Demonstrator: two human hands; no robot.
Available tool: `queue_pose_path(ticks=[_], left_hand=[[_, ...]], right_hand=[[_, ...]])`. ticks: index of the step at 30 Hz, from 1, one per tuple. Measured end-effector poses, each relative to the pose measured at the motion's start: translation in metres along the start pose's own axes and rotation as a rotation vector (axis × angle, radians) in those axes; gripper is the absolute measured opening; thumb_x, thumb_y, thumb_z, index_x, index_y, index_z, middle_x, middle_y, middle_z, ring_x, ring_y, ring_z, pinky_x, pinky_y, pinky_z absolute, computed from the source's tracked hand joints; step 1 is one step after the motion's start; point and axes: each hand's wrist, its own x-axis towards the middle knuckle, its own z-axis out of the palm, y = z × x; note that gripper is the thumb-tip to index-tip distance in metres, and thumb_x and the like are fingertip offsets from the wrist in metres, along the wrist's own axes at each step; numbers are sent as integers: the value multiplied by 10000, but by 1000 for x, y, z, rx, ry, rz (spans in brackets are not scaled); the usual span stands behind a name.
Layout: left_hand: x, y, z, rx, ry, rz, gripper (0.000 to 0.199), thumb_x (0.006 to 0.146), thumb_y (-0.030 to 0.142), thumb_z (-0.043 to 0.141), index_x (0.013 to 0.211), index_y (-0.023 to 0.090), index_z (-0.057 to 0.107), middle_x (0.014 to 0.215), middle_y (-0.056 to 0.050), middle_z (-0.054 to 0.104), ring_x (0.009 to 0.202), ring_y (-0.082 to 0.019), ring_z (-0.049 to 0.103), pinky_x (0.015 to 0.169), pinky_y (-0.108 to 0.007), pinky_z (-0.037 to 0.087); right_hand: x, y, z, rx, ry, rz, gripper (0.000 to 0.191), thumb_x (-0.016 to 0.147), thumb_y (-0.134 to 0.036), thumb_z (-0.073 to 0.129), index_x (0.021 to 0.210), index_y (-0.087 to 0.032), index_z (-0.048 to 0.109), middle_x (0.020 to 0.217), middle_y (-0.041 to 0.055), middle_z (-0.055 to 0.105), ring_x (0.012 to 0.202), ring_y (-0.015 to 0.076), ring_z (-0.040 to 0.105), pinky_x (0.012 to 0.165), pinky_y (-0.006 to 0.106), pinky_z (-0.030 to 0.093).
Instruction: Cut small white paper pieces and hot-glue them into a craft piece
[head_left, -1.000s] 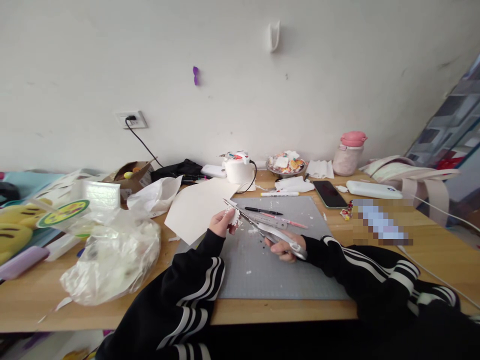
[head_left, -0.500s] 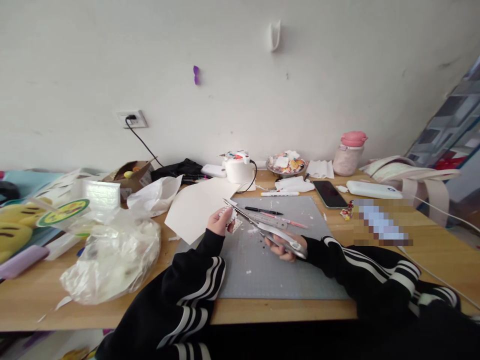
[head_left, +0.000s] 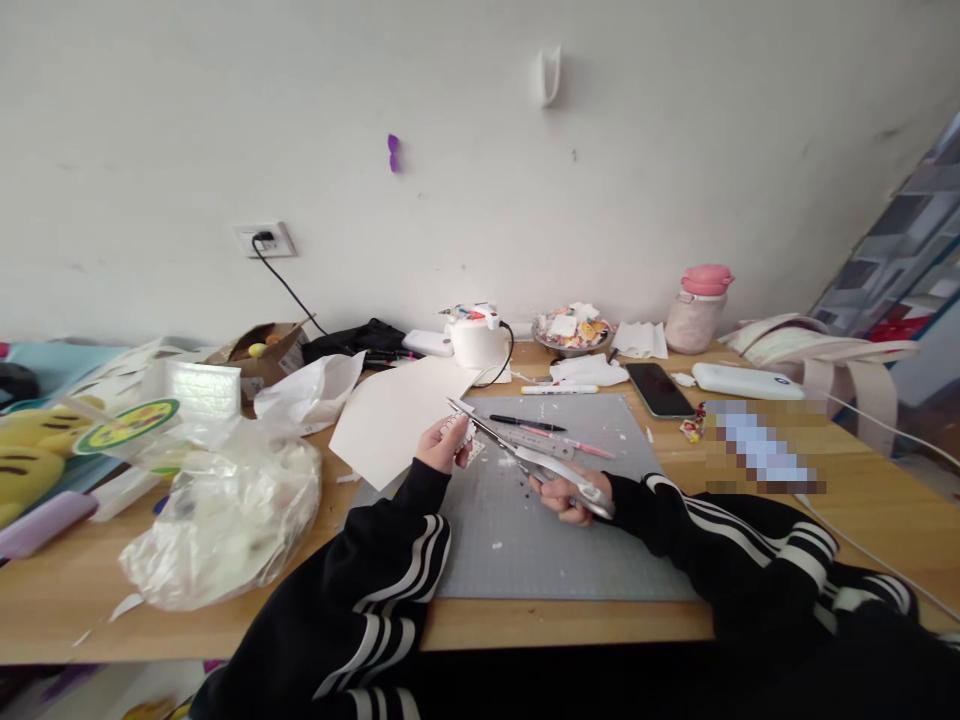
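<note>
My left hand [head_left: 442, 446] pinches a small white paper piece with a scalloped edge [head_left: 460, 431]. In my right hand [head_left: 561, 497] is a pair of scissors [head_left: 559, 466] with pale handles; their blades point left and their tips lie at the paper's edge. Both hands are over the grey cutting mat [head_left: 540, 560]. Behind the scissors a black pen [head_left: 527, 423], a pink pen [head_left: 589, 445] and a clear ruler [head_left: 541, 442] lie on the mat. A large white paper sheet [head_left: 397, 415] is partly behind my left hand.
A crumpled plastic bag [head_left: 225, 520] and yellow plush toys [head_left: 37, 445] are on the left. At the back stand a white pot [head_left: 480, 345], a bowl of paper scraps [head_left: 571, 328] and a pink-lidded bottle [head_left: 697, 315]. A phone [head_left: 660, 390] and white power bank [head_left: 746, 380] lie on the right.
Both hands keep nearly the same place. The small paper piece and the scissors have shifted only very slightly against each other.
</note>
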Motion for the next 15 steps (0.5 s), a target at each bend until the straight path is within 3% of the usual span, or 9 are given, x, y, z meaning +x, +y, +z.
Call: queue_pose_path(ticks=[15], left_hand=[[-1,0,0,-3,-12,-7,418,645,564,617,600,160,521,385,68,447,284,-41,367,320,-187,274]], right_hand=[[-5,-3,3,30,2,-37,456,538,-390,718,779,-199,380,414,-153,316,289,-14,142,276,129,91]])
